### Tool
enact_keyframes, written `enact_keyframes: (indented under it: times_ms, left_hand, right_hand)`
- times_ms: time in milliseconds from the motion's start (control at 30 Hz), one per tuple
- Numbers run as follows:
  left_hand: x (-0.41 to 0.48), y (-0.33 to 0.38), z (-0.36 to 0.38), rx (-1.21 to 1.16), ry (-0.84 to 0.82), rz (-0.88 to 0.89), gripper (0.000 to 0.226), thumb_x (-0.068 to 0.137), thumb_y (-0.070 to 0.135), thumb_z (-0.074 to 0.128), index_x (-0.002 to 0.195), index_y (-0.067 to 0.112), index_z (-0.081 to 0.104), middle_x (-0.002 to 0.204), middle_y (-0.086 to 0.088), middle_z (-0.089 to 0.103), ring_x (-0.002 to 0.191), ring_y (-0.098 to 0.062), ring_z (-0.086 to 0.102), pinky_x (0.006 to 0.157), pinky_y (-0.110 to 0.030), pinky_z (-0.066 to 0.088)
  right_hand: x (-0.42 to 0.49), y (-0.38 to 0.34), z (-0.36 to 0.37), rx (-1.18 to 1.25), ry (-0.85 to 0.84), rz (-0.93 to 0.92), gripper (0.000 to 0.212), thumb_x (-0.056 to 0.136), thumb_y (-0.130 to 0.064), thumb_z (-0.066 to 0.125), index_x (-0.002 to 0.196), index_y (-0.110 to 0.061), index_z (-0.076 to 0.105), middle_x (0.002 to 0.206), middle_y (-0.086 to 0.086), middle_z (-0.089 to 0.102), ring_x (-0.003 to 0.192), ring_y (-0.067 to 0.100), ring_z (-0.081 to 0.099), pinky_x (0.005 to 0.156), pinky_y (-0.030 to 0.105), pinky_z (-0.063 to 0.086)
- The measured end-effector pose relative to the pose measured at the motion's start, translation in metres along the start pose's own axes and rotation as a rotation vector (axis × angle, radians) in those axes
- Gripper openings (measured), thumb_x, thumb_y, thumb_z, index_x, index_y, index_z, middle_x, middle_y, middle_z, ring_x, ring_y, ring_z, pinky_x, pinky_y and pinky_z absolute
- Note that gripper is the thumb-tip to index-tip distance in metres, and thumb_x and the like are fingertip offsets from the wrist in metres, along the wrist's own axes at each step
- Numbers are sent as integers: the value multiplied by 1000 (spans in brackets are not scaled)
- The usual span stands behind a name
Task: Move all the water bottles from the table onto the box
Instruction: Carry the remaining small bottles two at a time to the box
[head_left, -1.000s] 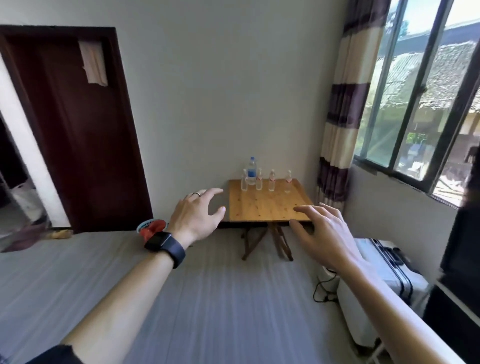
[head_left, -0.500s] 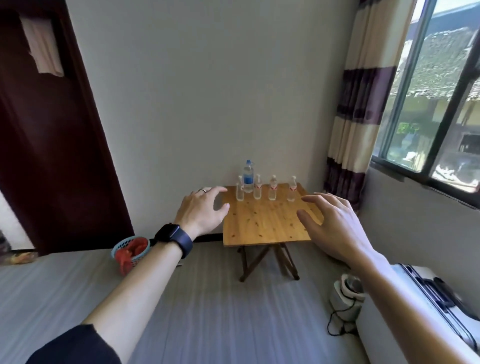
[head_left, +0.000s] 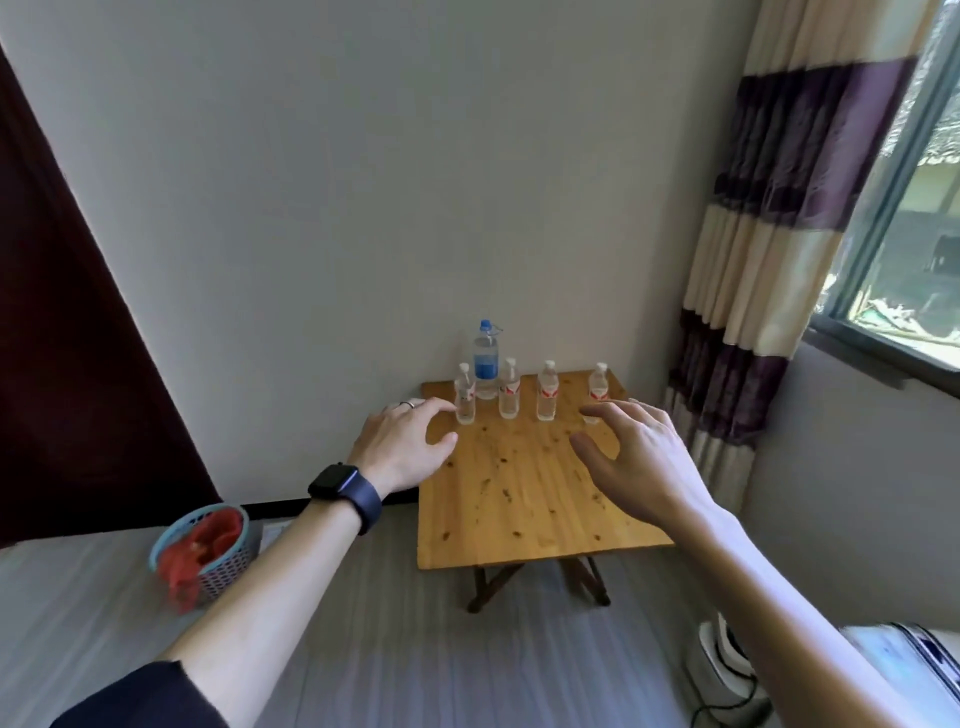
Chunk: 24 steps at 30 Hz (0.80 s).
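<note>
Now, both hands out over the table (head_left: 519, 493), fingers apart.
Off to the left a blue basket (head_left: 200, 551) with something red in it sits on the floor, and a striped curtain (head_left: 769, 260) hangs beside the window (head_left: 909, 234). Five water bottles (head_left: 547, 391) stand upright along the table's far edge by the wall: four small in a row, with a taller blue-labelled bottle (head_left: 485, 358) behind. The left hand (head_left: 402, 444) is loose and spread, fingertips right by the leftmost small bottle (head_left: 465, 395) — touching or not, I can't tell. The right hand (head_left: 639, 457) is just as loose, in front of the rightmost small bottle (head_left: 598, 387).

Honey-yellow knotty table (head_left: 524, 499), purple-and-cream striped curtain (head_left: 769, 249), blue basket (head_left: 205, 553) with seemingly red cloth (head_left: 200, 551)
</note>
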<state>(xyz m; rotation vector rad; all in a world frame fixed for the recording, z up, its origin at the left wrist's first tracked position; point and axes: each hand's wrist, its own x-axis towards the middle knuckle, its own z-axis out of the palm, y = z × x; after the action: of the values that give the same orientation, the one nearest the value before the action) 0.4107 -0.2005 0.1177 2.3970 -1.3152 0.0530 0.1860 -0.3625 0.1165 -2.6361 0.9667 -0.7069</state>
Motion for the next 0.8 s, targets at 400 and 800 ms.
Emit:
enact_keyframes:
  times_ms: [400,800]
  left_hand:
    - [220,-111,60,-15,-72,-124,39,99,41,53,137,33,53,136,-4,59,126,-24,52,97,-33,42]
    - [465,-163,159,-118,-216,-97,37,97,40,53,132,28,59,123,-4,66,113,-24,60,89,-34,49]
  right_hand:
    - [236,28,139,-34,-161,-1,49,96,-61,45,139,-38,51,146,-8,52,142,23,36,111,41,36]
    - [426,77,242,-28,-257,108,44,97,-54,48,136,-37,54,141,-8,55,139,22,38,106,39,38]
